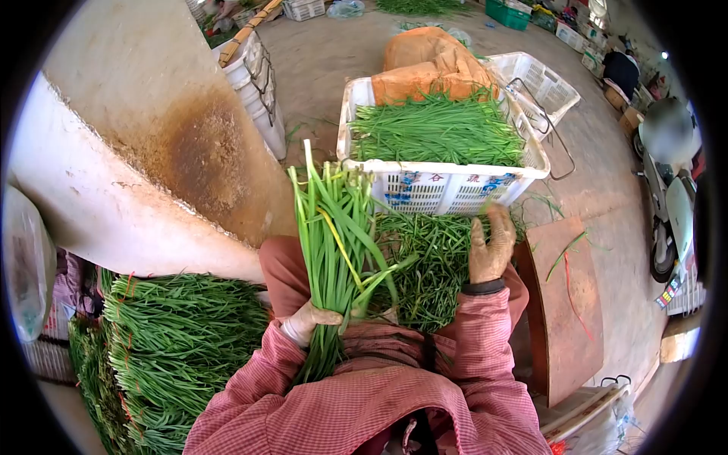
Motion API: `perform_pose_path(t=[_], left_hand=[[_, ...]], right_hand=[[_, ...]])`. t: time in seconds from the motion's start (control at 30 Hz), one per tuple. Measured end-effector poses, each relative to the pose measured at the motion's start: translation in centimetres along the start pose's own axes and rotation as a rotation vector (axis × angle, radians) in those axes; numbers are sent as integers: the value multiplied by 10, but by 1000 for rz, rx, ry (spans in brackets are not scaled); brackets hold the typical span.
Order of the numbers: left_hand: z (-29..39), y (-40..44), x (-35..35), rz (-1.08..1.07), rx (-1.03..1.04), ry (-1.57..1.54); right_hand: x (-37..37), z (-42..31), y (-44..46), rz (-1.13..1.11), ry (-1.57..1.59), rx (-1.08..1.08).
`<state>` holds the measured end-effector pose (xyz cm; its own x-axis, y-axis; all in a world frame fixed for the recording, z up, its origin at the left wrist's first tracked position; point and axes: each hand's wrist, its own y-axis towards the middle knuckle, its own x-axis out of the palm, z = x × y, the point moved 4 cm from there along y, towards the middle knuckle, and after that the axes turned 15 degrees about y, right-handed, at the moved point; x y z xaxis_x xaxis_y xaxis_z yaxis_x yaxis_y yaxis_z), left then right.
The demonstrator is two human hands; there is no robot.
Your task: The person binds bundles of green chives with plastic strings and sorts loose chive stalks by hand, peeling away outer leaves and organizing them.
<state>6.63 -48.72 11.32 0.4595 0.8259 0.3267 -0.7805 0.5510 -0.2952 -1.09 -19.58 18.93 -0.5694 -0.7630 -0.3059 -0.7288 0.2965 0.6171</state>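
Note:
My left hand (312, 322), in a pale glove, is closed around a bunch of garlic chives (334, 227), its pale stem ends pointing up and its leaves hanging down by my lap. A yellowed leaf shows in the bunch. My right hand (491, 246), in a soiled glove, is raised over my right knee, thumb and fingers apart and slightly blurred; I see nothing held in it. Between my knees lies a heap of loose green leaves (425, 265). Just beyond stands a white plastic crate (455, 186) holding more chives (440, 133).
Tied chive bundles (182, 349) are stacked at my left beside a stained wall (189, 152). An orange-brown cloth (432, 61) lies over the crate's far side. On the right are a brown board (565, 303) with a red tie, and a scooter (675, 205). A person (622, 73) sits farther back.

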Motion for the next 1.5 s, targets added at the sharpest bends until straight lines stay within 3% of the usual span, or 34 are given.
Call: perform_pose_path(t=[0.03,0.1,0.17,0.3,0.33,0.47,0.53,0.57,0.6,0.63,0.7,0.8,0.9,0.93,0.97,1.03,1.07,1.13,1.17,1.23,1.27,1.33,1.4,1.43,1.47,1.5], left_hand=[[1,-1,-3,-4,4,-3],[5,-1,-5,-56,-6,35],[8,1,1,-33,-7,20],[14,3,9,-30,-23,41],[11,1,8,-44,-63,41],[29,-11,5,-170,-57,86],[27,-22,-10,-292,-53,236],[25,-27,-18,-290,-57,238],[21,-33,-23,-331,-75,283],[18,-38,-24,-377,-95,326],[11,-43,-25,-407,-95,321],[-1,-46,-18,-485,-132,304],[-11,-52,-23,-473,-137,296],[-9,-57,-22,-419,-187,265],[-8,-62,-23,-405,-184,263],[-10,-77,-28,-352,-172,337],[-25,-81,-38,-358,-171,382],[-24,-85,-29,-312,-267,334],[-25,-85,-26,-266,-360,292],[-32,-82,-26,-251,-351,305],[-37,-80,-27,-217,-331,317],[-42,-75,-32,-161,-263,427],[-34,-73,-18,-120,-239,401],[-30,-72,-14,-74,-210,378],[-24,-71,-14,-67,-61,609],[-23,-72,-15,-60,-59,609]], right_hand=[[-2,8,-11,71,-399,43],[9,15,-44,36,221,-178],[34,2,-81,-197,771,399],[55,-57,-91,-487,994,453],[61,-63,-88,-486,1059,360],[45,-47,-51,-182,1394,783],[22,-14,-23,-16,1791,900],[6,-6,-12,43,1580,898],[-2,-1,-6,-43,1509,895],[-2,-5,0,-272,1536,864],[6,-11,-8,-491,938,817],[62,-32,-53,-584,1024,853],[84,-34,-79,-1130,856,852],[80,-32,-77,-1218,652,959],[76,-24,-77,-932,778,701],[76,30,-69,-274,1448,1317],[58,30,-48,-375,814,692],[39,46,-22,-324,69,193],[35,48,-18,-366,-66,247],[30,14,-22,-402,-61,252],[40,3,-33,-365,384,402],[65,-15,-62,-443,904,516],[84,-36,-75,-883,580,298],[88,-45,-76,-1147,162,93],[93,-38,-81,-1043,369,169],[100,-20,-88,-1036,565,577]])
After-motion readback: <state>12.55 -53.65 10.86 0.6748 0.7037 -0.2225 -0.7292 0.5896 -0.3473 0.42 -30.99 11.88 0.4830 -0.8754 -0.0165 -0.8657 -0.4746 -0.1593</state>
